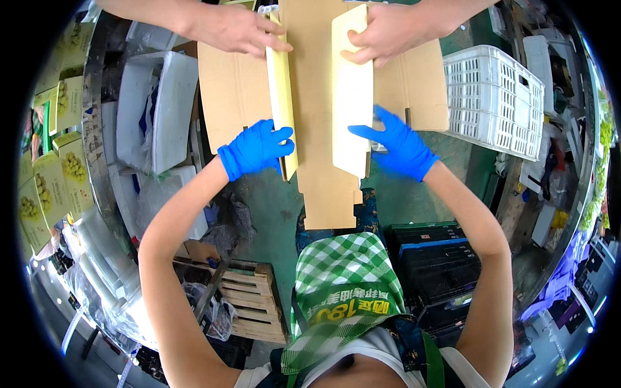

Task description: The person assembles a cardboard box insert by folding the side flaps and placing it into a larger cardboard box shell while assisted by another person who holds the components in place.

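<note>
Before me lies a partly folded cardboard box (321,194), brown inside, its long middle strip running away from me. A pale yellow panel (282,103) stands up along the strip's left side, and a second pale panel (352,97) along its right. My left hand (255,150), in a blue glove, has its fingers closed on the near end of the left panel. My blue-gloved right hand (400,145) pinches the near end of the right panel, thumb across its face and fingers partly hidden. Opposite, a co-worker's bare hands (242,29) hold the far parts of both panels.
White foam boxes (178,110) stand at left, near yellow-green printed cartons (71,161). A white plastic crate (495,97) is at far right. Black crates (436,265) stand near my right side; a wooden pallet (252,301) lies at lower left on the green floor (259,233).
</note>
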The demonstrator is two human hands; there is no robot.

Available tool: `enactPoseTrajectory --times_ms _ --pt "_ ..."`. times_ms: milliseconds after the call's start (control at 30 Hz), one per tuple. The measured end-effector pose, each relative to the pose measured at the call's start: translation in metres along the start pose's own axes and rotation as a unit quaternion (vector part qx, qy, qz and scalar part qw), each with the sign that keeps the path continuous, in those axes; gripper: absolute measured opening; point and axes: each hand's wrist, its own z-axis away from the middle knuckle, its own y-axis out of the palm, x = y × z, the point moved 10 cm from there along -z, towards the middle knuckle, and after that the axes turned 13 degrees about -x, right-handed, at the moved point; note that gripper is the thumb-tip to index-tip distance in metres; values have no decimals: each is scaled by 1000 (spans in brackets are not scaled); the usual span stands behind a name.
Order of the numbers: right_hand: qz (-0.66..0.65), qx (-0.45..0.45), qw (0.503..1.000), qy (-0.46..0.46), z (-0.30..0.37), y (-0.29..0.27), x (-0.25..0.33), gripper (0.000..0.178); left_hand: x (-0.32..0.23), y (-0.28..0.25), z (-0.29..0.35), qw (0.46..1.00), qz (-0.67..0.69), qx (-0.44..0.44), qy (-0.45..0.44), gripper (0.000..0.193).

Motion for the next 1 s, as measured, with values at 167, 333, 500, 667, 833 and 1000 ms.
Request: enactPoseTrajectory --times_ms 167,333,500,667,833,1000 --pt "-79 -38 993 -79 -11 -26 10 54 -10 -2 -3 994 -70 -60 64 20" --pt "-65 -94 989 -95 -13 -35 10 46 -8 -4 -20 994 -45 -61 79 23" --pt "-67 -152 985 34 -35 -23 -13 34 12 -23 -56 986 -83 -143 -18 26" --pt "-42 -202 978 17 -34 -8 -2 30 17 -4 -45 957 -21 -143 -252 27" --pt "-52 -195 979 42 -30 -4 -12 30 2 -9 -49 951 -28 -159 -262 34" --pt "-39 -173 983 48 -33 -5 -2 34 10 -9 -61 931 -62 -165 -320 44"
